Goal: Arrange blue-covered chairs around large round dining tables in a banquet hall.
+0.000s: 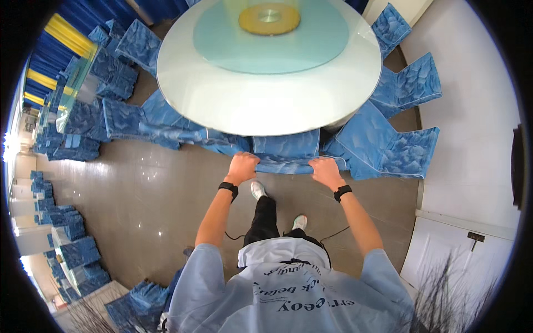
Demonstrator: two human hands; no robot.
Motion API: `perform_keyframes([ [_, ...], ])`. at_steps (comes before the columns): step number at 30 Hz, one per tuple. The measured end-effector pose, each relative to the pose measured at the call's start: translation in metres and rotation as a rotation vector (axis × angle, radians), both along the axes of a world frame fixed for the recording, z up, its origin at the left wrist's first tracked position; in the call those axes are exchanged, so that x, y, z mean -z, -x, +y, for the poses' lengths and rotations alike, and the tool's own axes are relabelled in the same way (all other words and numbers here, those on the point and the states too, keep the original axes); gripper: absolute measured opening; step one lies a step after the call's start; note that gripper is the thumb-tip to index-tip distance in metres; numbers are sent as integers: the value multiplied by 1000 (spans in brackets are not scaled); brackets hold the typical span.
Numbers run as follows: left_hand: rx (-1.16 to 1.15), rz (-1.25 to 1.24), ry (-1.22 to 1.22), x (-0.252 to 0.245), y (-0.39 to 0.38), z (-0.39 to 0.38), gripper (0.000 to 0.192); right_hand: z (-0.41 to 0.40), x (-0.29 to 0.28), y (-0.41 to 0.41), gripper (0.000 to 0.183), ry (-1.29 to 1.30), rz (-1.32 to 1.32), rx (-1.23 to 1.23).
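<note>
Both my hands grip the top of the backrest of a chair in a blue patterned fabric cover point(283, 163). My left hand point(243, 167) holds its left end, and my right hand point(328, 171) is closed around it toward the right end. The chair's seat point(286, 142) runs partly under the rim of a round white table point(266, 106). On that table lies a round glass turntable point(270, 56) with a gold-coloured centre disc point(250, 20).
Covered chairs stand close on both sides, one at right point(370, 137) and one at left point(125, 118). A white wall point(466, 100) and a white door point(445, 249) bound the right. More tables and chairs point(79, 249) stand left. The shiny floor point(137, 200) spreads behind the chairs.
</note>
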State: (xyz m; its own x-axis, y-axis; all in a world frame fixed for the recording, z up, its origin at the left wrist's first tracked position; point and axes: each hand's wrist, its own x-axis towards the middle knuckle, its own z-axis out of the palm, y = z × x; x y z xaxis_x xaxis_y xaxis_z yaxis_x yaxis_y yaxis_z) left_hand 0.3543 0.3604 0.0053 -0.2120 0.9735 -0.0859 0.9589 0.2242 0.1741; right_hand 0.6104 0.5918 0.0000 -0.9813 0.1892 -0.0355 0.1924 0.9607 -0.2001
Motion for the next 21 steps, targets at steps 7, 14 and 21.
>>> perform_keyframes([
  [7, 53, 0, -12, 2, 41, 42, 26, 28, -11, 44, 33, 23, -38, 168],
  [14, -5, -81, -516, -31, 10, -10, 51, 33, -20, 54, 41, 70, -216, 246],
  [21, -610, -673, 385, 72, -42, -246, 31, 27, -33, 67, 41, 96, -191, 225],
])
